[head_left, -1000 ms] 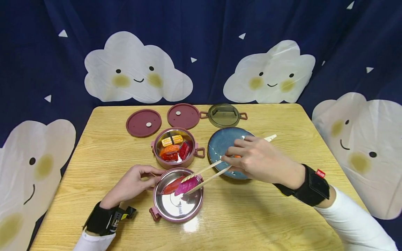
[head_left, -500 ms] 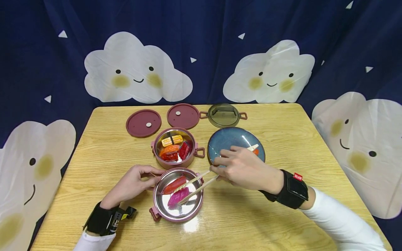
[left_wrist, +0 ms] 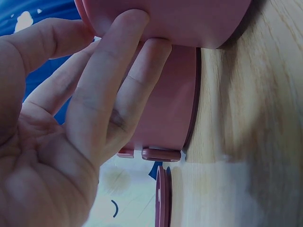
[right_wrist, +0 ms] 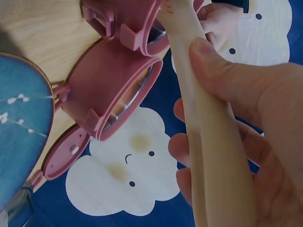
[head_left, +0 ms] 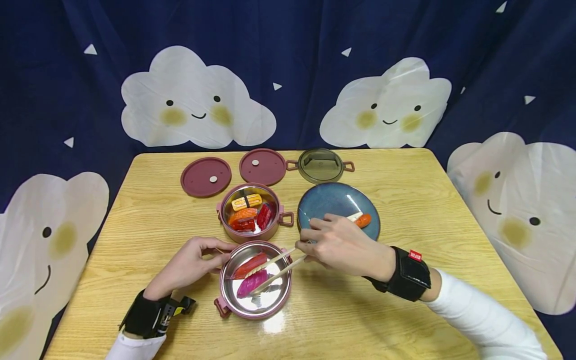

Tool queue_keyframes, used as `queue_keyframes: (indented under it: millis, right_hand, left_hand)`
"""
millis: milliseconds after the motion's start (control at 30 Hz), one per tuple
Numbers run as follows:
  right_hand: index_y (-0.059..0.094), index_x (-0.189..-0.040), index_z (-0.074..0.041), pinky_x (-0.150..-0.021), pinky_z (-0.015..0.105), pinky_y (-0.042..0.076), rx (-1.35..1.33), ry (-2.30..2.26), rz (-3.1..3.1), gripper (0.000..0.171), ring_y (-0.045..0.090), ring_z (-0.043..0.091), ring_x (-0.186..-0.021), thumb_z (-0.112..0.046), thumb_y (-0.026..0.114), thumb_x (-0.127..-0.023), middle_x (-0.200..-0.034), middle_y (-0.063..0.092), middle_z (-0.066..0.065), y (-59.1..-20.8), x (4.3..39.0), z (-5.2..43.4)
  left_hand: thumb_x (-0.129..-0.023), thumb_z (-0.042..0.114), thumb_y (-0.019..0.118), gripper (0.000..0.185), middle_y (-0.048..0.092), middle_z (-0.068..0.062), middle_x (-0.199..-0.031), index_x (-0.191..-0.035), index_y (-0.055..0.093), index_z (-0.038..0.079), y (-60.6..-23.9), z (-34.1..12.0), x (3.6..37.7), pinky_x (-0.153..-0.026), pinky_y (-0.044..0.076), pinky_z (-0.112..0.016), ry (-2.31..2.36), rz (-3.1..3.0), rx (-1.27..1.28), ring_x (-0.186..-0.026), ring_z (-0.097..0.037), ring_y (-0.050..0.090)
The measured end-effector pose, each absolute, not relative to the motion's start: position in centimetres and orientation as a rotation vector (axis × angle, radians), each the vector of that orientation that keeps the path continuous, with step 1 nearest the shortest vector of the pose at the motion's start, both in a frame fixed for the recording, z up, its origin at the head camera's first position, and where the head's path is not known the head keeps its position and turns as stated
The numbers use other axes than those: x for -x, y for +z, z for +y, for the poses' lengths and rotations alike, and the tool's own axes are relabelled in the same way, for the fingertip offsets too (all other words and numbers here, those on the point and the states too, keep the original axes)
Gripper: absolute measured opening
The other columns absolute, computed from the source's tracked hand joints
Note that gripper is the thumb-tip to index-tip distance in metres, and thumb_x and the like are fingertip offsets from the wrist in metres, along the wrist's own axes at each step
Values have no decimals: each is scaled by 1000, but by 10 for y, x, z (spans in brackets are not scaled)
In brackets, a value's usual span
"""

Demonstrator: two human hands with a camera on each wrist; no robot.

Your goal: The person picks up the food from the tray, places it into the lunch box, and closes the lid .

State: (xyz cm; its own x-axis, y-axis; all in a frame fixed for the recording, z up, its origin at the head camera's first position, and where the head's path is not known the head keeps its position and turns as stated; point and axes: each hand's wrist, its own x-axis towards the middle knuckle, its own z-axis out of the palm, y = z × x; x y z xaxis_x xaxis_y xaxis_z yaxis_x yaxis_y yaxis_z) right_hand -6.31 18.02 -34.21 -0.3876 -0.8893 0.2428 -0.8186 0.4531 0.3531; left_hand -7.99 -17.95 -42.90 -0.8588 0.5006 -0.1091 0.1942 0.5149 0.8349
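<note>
My right hand [head_left: 342,245] grips a pair of wooden chopsticks [head_left: 279,267] whose tips reach into the near pink steel bowl [head_left: 279,305]. In that bowl a magenta sushi piece [head_left: 251,283] lies at the chopstick tips beside a red sushi piece [head_left: 249,265]. The left hand [head_left: 191,265] holds the bowl's left rim, with its fingers [left_wrist: 118,90] against the pink wall [left_wrist: 165,109]. The right wrist view shows the chopsticks [right_wrist: 208,156] in my curled fingers. An orange piece [head_left: 362,220] lies on the blue plate [head_left: 328,200].
A second pink bowl [head_left: 225,227] behind holds several sushi pieces. Two pink lids [head_left: 206,176] and a glass lid [head_left: 320,165] lie at the table's far side. The wooden table [head_left: 405,300] is ringed by a dark cloud-print curtain.
My right hand has moved left and down from over the blue plate, lowering the magenta piece into the near bowl. The orange piece on the plate is now uncovered. The left hand stayed put.
</note>
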Motion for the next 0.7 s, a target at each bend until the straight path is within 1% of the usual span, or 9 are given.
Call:
queue_keyframes:
  millis: [267, 467, 700]
  right_hand:
    - [77, -96, -25, -63, 24, 40, -1437, -244, -2315, 28, 60, 11, -78, -49, 85, -84, -89, 72, -14, -346, 62, 177]
    - [78, -100, -25, -62, 24, 41, -1433, -242, -2322, 29, 61, 11, -80, -49, 85, -84, -92, 74, -13, -346, 60, 177]
    - [79, -104, -25, -64, 24, 42, -1440, -249, -2331, 31, 62, 12, -81, -49, 84, -85, -96, 75, -12, -345, 59, 178]
  left_hand:
    - [-100, 19, 74, 21, 81, 2, -115, -120, 81, 18, -430, -180, 80, -94, 53, -29, 1271, 2432, -588, -109, -12, 69]
    - [-100, 19, 73, 22, 81, 1, -115, -120, 80, 17, -429, -180, 80, -90, 52, -26, 1284, 2415, -576, -106, -11, 68]
    - [-100, 19, 73, 22, 81, 0, -116, -121, 80, 16, -430, -180, 80, -92, 53, -26, 1289, 2413, -589, -108, -11, 69]
